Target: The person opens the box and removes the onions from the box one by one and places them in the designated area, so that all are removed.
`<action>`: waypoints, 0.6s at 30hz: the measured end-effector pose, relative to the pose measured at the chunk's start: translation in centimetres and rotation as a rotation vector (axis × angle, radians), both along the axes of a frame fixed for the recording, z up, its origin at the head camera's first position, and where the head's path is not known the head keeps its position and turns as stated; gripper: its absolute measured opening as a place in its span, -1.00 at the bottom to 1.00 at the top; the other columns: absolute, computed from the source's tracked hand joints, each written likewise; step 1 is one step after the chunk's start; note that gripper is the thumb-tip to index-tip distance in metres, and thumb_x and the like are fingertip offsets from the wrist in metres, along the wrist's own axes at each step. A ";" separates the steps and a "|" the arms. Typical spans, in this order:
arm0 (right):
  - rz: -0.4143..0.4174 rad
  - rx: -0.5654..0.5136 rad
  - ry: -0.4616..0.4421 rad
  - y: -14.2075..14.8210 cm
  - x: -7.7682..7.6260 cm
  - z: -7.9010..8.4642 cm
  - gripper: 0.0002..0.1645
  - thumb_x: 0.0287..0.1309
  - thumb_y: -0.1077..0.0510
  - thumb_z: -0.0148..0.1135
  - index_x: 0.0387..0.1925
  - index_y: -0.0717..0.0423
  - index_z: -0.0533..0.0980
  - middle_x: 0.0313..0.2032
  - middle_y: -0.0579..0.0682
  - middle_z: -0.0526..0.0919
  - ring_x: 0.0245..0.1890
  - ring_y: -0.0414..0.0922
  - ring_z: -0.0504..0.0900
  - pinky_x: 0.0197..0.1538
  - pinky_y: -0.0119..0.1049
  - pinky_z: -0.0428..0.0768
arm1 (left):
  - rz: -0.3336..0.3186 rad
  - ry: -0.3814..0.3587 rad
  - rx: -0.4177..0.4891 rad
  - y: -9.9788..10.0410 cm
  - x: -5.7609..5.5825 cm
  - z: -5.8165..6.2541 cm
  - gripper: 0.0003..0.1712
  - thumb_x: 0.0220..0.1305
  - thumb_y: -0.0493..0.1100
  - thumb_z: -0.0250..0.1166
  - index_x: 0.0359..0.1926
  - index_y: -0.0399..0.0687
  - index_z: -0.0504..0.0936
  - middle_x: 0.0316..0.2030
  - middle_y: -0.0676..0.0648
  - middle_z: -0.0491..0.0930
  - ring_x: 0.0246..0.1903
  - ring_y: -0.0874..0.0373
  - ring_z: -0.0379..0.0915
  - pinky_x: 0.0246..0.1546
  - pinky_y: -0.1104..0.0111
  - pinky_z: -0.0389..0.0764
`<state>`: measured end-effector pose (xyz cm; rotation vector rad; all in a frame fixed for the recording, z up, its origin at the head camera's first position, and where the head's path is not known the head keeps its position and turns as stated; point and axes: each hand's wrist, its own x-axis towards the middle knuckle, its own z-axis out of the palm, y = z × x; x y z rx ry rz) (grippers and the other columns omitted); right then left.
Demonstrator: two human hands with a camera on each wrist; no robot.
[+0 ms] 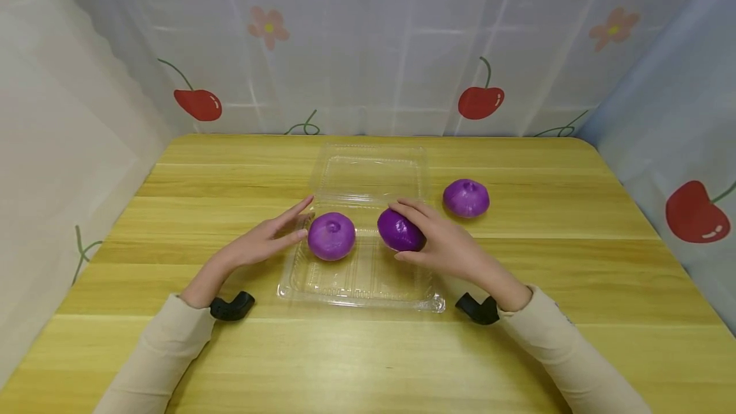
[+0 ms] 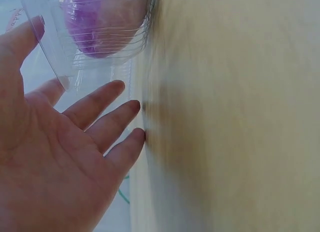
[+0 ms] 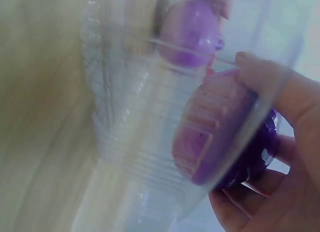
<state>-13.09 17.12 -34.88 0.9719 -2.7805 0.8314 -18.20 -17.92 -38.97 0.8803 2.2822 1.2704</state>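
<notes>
A clear plastic clamshell box [image 1: 362, 303] lies on the table with its lid folded back to the far side. One purple onion [image 1: 331, 237] sits in the left half of its base. Another, darker purple onion [image 1: 397, 231] is gripped by my right hand [image 1: 445, 245] over the box's right half, thumb on the near side and fingers over the far side. My left hand [image 1: 259, 245] is spread at the box's left edge, fingertips beside the left onion. In the left wrist view its fingers [image 2: 112, 119] are straight and hold nothing.
A third purple onion [image 1: 466, 199] rests on the wooden table [image 1: 535, 209], right of the box. Black camera mounts [image 1: 232, 306] are on both wrists. A curtain [image 1: 368, 50] with cherry prints stands along the table's back, with walls at both sides.
</notes>
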 end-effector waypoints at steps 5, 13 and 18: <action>-0.046 -0.039 0.042 0.7 0.0 0.7 -0.06 -0.09 0.02 0.49 0.31 0.13 0.27 0.26 0.16 0.29 0.21 0.11 0.31 0.11 0.05 0.40 | -0.007 -0.073 0.073 0.2 -0.1 0.0 -0.26 0.44 -0.09 0.01 0.47 0.25 -0.18 0.40 -0.17 -0.01 0.33 0.06 -0.03 0.28 0.16 0.02; -0.097 -0.089 0.063 2.6 -0.1 0.9 -0.05 -0.12 0.09 0.51 0.31 0.14 0.26 0.26 0.18 0.28 0.20 0.17 0.31 0.09 0.16 0.37 | -0.001 -0.125 0.133 0.2 -0.1 -0.2 -0.24 0.43 -0.13 0.04 0.48 0.11 -0.17 0.36 -0.15 0.10 0.30 0.05 0.06 0.26 0.15 0.10; -0.126 -0.115 0.080 4.3 -0.3 0.9 -0.06 -0.15 0.20 0.52 0.29 0.22 0.25 0.24 0.24 0.29 0.20 0.23 0.27 0.05 0.19 0.40 | -0.004 -0.131 0.166 0.3 -0.1 -0.3 -0.25 0.43 -0.15 0.03 0.48 0.03 -0.16 0.36 -0.19 0.11 0.29 -0.01 0.09 0.24 0.10 0.13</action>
